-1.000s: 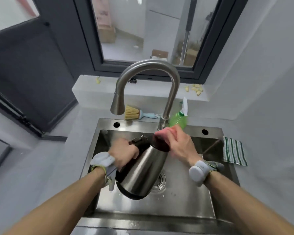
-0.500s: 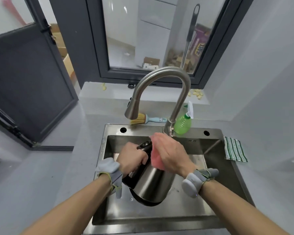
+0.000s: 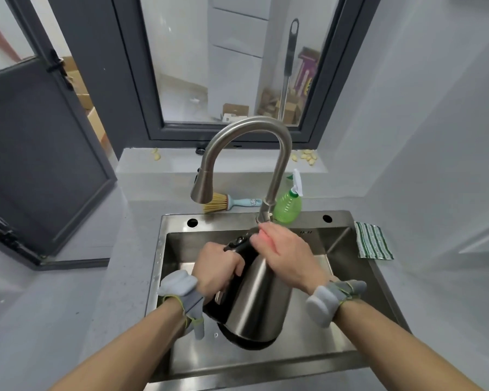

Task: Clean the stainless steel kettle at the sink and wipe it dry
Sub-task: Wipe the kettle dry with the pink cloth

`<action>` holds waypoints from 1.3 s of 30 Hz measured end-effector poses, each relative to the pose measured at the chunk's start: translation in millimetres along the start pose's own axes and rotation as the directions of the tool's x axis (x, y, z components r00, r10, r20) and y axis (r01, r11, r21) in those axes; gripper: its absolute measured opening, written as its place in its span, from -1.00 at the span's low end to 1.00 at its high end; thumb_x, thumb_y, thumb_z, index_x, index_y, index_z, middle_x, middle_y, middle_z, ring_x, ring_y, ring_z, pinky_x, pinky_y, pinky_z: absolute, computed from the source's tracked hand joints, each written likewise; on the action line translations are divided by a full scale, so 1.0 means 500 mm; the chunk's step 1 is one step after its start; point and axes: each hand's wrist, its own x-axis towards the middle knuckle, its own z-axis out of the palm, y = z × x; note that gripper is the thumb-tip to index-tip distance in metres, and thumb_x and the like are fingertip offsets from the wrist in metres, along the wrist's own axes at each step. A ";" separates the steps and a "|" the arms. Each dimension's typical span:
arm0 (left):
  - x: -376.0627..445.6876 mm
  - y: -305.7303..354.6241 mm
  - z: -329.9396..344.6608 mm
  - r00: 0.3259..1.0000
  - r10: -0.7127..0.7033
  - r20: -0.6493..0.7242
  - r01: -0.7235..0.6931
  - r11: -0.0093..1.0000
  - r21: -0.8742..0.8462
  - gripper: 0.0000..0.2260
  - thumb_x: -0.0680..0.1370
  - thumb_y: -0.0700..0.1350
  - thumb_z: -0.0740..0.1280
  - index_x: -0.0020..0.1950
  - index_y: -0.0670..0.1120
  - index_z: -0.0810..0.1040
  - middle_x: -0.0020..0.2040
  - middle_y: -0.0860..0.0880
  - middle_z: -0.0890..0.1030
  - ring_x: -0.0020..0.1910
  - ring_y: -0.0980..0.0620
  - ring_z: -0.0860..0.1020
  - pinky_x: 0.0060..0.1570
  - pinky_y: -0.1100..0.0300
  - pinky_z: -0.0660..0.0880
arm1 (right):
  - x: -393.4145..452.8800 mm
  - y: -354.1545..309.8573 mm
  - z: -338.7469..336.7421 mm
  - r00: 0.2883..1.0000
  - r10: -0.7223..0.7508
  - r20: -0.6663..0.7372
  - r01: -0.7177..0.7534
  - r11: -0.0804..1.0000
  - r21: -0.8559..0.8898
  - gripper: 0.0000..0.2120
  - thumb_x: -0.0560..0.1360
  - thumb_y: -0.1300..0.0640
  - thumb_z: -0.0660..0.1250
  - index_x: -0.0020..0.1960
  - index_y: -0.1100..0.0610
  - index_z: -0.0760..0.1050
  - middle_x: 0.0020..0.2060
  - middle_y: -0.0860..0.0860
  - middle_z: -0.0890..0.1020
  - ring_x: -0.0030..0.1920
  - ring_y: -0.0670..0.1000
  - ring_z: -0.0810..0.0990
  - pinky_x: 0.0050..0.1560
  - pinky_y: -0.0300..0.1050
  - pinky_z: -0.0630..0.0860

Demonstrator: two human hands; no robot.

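Note:
A stainless steel kettle [image 3: 259, 303] with a black handle and lid is held tilted above the steel sink [image 3: 347, 328]. My left hand [image 3: 216, 268] grips the black handle. My right hand [image 3: 287, 253] lies flat over the kettle's top, pressing a pink sponge [image 3: 263, 237] against it; only a sliver of pink shows under the fingers. The kettle's spout is hidden by my right hand.
The curved steel faucet [image 3: 246, 131] arches over the sink, no water running. Behind it lie a straw brush [image 3: 223, 202] and a green spray bottle [image 3: 288, 207]. A green striped cloth [image 3: 372, 244] rests on the counter right of the sink. A window sill holds small yellow bits.
My right hand has slid with the pink sponge from the kettle's side up over its top, covering most of the sponge. The kettle stands more upright and the view has tilted up.

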 end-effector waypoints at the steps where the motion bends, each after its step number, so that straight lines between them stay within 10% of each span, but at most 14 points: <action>1: -0.003 0.007 0.006 1.000 -0.011 -0.011 0.010 0.999 -0.034 -0.94 0.03 -0.19 0.32 -0.58 -0.10 0.46 -0.59 -0.09 0.41 -0.59 -0.05 0.29 -0.50 0.18 0.23 | -0.006 0.004 0.000 0.993 -0.117 0.000 0.116 0.990 -0.080 -0.46 0.58 -0.28 0.07 0.25 0.06 0.58 0.18 -0.03 0.65 0.26 0.03 0.53 0.27 -0.02 0.43; 5: -0.022 0.033 0.048 0.996 -0.065 -0.056 0.054 0.981 -0.185 -0.91 0.02 -0.21 0.30 -0.53 -0.16 0.44 -0.58 -0.11 0.34 -0.60 -0.04 0.23 -0.48 0.19 0.20 | -0.011 0.024 -0.013 0.982 -0.078 -0.172 0.061 0.993 -0.102 -0.58 0.67 -0.06 0.16 0.39 0.17 0.50 0.36 0.05 0.55 0.42 0.08 0.45 0.42 0.03 0.35; 8: -0.034 0.051 0.084 0.989 -0.139 -0.055 0.115 0.941 -0.319 -0.89 0.10 -0.25 0.31 -0.45 -0.19 0.40 -0.55 -0.08 0.30 -0.59 -0.01 0.20 -0.51 0.23 0.19 | -0.024 0.022 0.000 0.985 0.028 -0.170 -0.051 0.990 -0.128 -0.43 0.69 -0.12 0.00 0.61 0.14 0.17 0.62 0.04 0.14 0.63 0.06 0.01 0.61 0.07 0.01; 15: -0.034 0.093 0.112 0.971 -0.238 -0.032 0.187 0.833 -0.521 -0.84 0.23 -0.35 0.25 -0.34 -0.13 0.34 -0.53 -0.04 0.23 -0.60 0.03 0.13 -0.50 0.24 0.18 | -0.102 0.102 -0.030 0.943 -0.311 -0.119 0.268 0.921 -0.284 -0.40 0.70 -0.08 -0.05 0.65 0.16 -0.07 0.65 0.04 -0.03 0.64 0.09 -0.08 0.59 0.18 0.07; 21: -0.059 0.125 0.172 0.976 -0.199 -0.088 0.123 0.840 -0.528 -0.84 0.22 -0.34 0.27 -0.40 -0.11 0.35 -0.56 -0.03 0.24 -0.60 0.02 0.14 -0.51 0.24 0.19 | -0.064 0.088 -0.051 0.929 0.300 -0.218 -0.258 0.945 0.201 -0.32 0.65 -0.24 -0.17 0.65 0.09 -0.06 0.65 0.03 0.02 0.63 -0.06 -0.06 0.62 -0.01 -0.06; 27: -0.071 0.145 0.179 0.971 -0.229 -0.065 0.154 0.814 -0.560 -0.82 0.21 -0.34 0.25 -0.39 -0.09 0.32 -0.55 -0.03 0.22 -0.60 0.02 0.13 -0.51 0.23 0.20 | -0.084 0.133 -0.100 0.922 -0.361 -0.141 0.303 0.897 -0.321 -0.41 0.70 -0.06 -0.09 0.65 0.18 -0.06 0.65 0.06 -0.03 0.64 0.03 -0.06 0.61 0.08 -0.01; 32: -0.092 0.153 0.213 0.973 -0.217 -0.082 0.144 0.842 -0.520 -0.85 0.21 -0.33 0.27 -0.36 -0.13 0.36 -0.56 -0.05 0.25 -0.62 0.02 0.15 -0.51 0.24 0.21 | -0.027 0.117 -0.133 0.943 0.286 -0.172 -0.233 0.934 0.272 -0.58 0.70 -0.09 -0.06 0.38 0.09 0.37 0.33 0.09 0.49 0.38 0.15 0.43 0.36 0.07 0.35; 37: -0.090 0.179 0.209 0.970 -0.223 -0.094 0.131 0.809 -0.573 -0.79 0.10 -0.30 0.25 -0.41 -0.06 0.28 -0.53 -0.02 0.23 -0.60 0.02 0.14 -0.50 0.24 0.19 | -0.063 0.112 -0.142 0.963 -0.220 -0.156 0.207 0.974 -0.092 -0.39 0.69 -0.13 -0.07 0.66 0.05 -0.12 0.65 0.00 -0.02 0.63 -0.02 -0.05 0.60 -0.04 -0.10; 39: -0.091 0.183 0.197 0.971 -0.219 -0.092 0.127 0.809 -0.574 -0.77 0.07 -0.28 0.26 -0.40 -0.05 0.27 -0.53 -0.01 0.22 -0.59 0.02 0.14 -0.51 0.24 0.21 | -0.081 0.164 -0.160 0.941 -0.326 -0.094 0.313 0.941 -0.130 -0.39 0.70 -0.11 0.04 0.66 0.01 -0.11 0.63 0.04 0.04 0.61 0.02 0.06 0.58 -0.03 0.02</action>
